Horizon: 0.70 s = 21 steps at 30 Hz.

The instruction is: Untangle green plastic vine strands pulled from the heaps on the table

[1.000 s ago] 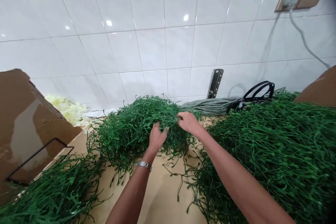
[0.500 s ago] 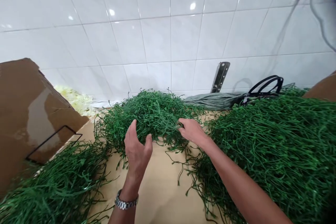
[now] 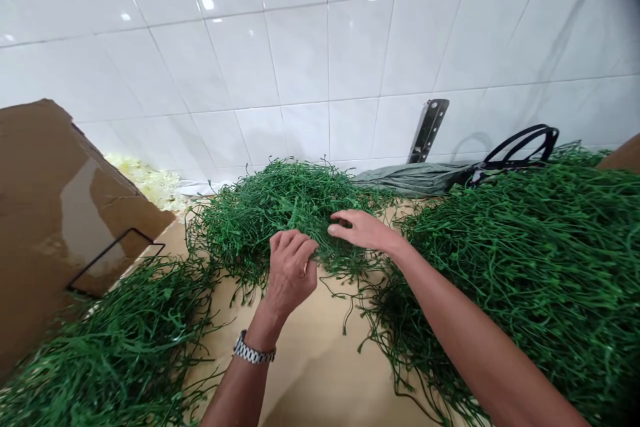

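Observation:
A tangled heap of thin green artificial stems (image 3: pixel 260 203) lies in front of me against the wall. My left hand (image 3: pixel 291 270), with a metal-banded watch (image 3: pixel 254 351) on its wrist, is closed at the heap's near edge. Green stems appear pinched between its thumb and fingers, but the grip is partly hidden and the stems are blurred. To its right, my right hand (image 3: pixel 364 230) hovers at the heap's right side, thumb and fingers apart, holding nothing that I can see.
A bigger stem pile (image 3: pixel 530 260) fills the right, and another pile (image 3: pixel 115 347) the lower left. A cardboard box (image 3: pixel 55 227) stands at left by pale yellow petals (image 3: pixel 145 180). Along the white tiled wall are a perforated metal bar (image 3: pixel 429 131), grey-green cloth (image 3: pixel 415 178) and black straps (image 3: pixel 525 145).
My left hand has moved right and closed from an open pose. My right hand has opened from its pinch on the stems. The view has tilted slightly down.

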Motion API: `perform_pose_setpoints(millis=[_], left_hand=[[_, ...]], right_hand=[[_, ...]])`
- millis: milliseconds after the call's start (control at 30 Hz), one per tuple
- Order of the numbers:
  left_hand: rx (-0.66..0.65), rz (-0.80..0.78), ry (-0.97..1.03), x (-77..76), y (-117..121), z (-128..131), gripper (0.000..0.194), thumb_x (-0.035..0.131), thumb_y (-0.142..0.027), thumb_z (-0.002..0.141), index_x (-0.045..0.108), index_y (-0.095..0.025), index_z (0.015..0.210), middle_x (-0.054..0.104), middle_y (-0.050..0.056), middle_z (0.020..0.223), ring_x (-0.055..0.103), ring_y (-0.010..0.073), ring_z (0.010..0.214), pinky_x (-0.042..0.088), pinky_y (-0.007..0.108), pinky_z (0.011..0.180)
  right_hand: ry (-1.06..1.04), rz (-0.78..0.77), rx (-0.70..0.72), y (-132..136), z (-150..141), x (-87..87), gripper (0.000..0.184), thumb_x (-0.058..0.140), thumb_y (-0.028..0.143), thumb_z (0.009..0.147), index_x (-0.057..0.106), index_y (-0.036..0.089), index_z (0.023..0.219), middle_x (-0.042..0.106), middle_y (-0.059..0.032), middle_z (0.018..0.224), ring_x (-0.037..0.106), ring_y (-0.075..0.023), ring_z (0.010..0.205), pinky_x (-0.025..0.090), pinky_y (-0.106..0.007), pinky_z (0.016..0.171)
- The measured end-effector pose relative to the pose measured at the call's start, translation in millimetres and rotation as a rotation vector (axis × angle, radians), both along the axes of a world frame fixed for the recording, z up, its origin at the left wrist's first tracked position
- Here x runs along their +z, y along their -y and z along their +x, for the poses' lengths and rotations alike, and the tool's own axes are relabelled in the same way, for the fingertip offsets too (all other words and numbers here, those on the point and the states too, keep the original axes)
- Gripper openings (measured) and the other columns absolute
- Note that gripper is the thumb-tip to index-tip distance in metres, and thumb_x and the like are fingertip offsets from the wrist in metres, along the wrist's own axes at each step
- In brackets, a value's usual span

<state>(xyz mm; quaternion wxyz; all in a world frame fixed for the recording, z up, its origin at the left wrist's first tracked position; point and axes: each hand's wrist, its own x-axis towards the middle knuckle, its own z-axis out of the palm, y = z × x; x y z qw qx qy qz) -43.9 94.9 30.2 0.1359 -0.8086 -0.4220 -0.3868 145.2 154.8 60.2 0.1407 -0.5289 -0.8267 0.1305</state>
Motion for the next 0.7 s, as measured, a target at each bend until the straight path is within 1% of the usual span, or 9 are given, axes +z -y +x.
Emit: perform_pose_setpoints(millis=[67,100,167,233,300,400,533,600,700], left_hand=[[0.0,-0.124,0.015,-10.0,15,-4,0.014,0.05,-0.008,0.072,0.056,-0.018,0.08,0.061,0.005,0.081,0.049,0.0211,0.088,0.037,0.037,0.079],[0.016,-0.18,0.022,-16.1,22,-4,0.018,0.05,-0.007,0.071,0.057,-0.018,0.083,0.061,0.005,0.083,0.049,0.0213,0.088,0.037,0.036,0.077],[0.061,-0.256,0.032,-28.0,33,-5,0.029,0.048,-0.005,0.07,0.058,-0.019,0.094,0.06,0.005,0.083,0.049,0.0216,0.085,0.039,0.035,0.073],[0.093,-0.295,0.053,-36.7,42,-6,0.037,0.046,-0.004,0.071,0.058,-0.019,0.102,0.057,0.006,0.081,0.049,0.021,0.082,0.04,0.034,0.072],[0.116,-0.313,0.101,-41.3,51,-7,0.035,0.046,-0.004,0.073,0.058,-0.017,0.103,0.056,0.006,0.079,0.049,0.02,0.079,0.042,0.033,0.073],[0.148,-0.328,0.146,-45.1,67,-9,0.034,0.046,-0.005,0.076,0.057,-0.015,0.106,0.057,0.006,0.081,0.051,0.0192,0.079,0.043,0.031,0.073],[0.152,-0.359,0.097,-53.8,87,-14,0.036,0.045,-0.007,0.079,0.058,-0.018,0.111,0.056,0.004,0.074,0.052,0.0169,0.072,0.043,0.027,0.065],[0.168,-0.415,0.085,-57.2,95,-16,0.033,0.045,-0.009,0.08,0.061,-0.018,0.107,0.057,0.004,0.072,0.053,0.0158,0.069,0.043,0.025,0.062],[0.221,-0.51,0.097,-55.1,103,-19,0.027,0.046,-0.015,0.082,0.065,-0.018,0.101,0.06,0.004,0.073,0.056,0.0157,0.071,0.043,0.025,0.062]], right_hand=[[0.011,-0.03,0.007,-9,-1,-5.0,0.046,0.025,0.045,0.093,0.059,0.021,0.11,0.064,-0.0054,0.105,0.059,-0.0147,0.092,0.042,-0.021,0.073],[0.029,-0.041,-0.001,-11,-2,-8.5,0.045,0.025,0.043,0.093,0.06,0.019,0.108,0.065,-0.0067,0.105,0.06,-0.0153,0.091,0.042,-0.022,0.073],[0.085,-0.058,-0.029,-12,-6,-15.0,0.038,0.038,0.039,0.09,0.061,0.016,0.109,0.064,-0.0109,0.106,0.06,-0.0195,0.092,0.042,-0.025,0.074],[0.146,-0.058,-0.056,-6,-9,-17.4,0.036,0.049,0.035,0.084,0.06,0.015,0.112,0.063,-0.0145,0.108,0.06,-0.0247,0.094,0.042,-0.03,0.075],[0.191,-0.034,-0.076,3,-10,-13.1,0.036,0.049,0.033,0.084,0.06,0.016,0.113,0.062,-0.0159,0.108,0.059,-0.0277,0.094,0.042,-0.033,0.075],[0.233,0.01,-0.083,18,-8,1.6,0.032,0.042,0.034,0.088,0.062,0.02,0.11,0.063,-0.0141,0.104,0.059,-0.0278,0.093,0.041,-0.035,0.076],[0.277,0.063,-0.09,41,-7,17.4,0.031,0.039,0.031,0.09,0.066,0.018,0.1,0.063,-0.0135,0.095,0.059,-0.0267,0.087,0.041,-0.035,0.073],[0.264,0.146,-0.036,55,-8,18.3,0.03,0.039,0.03,0.091,0.066,0.017,0.099,0.062,-0.0125,0.095,0.057,-0.0251,0.089,0.04,-0.033,0.073],[0.201,0.219,0.168,78,-11,8.4,0.028,0.041,0.026,0.09,0.065,0.017,0.102,0.062,-0.0101,0.096,0.052,-0.0233,0.097,0.039,-0.033,0.08]])
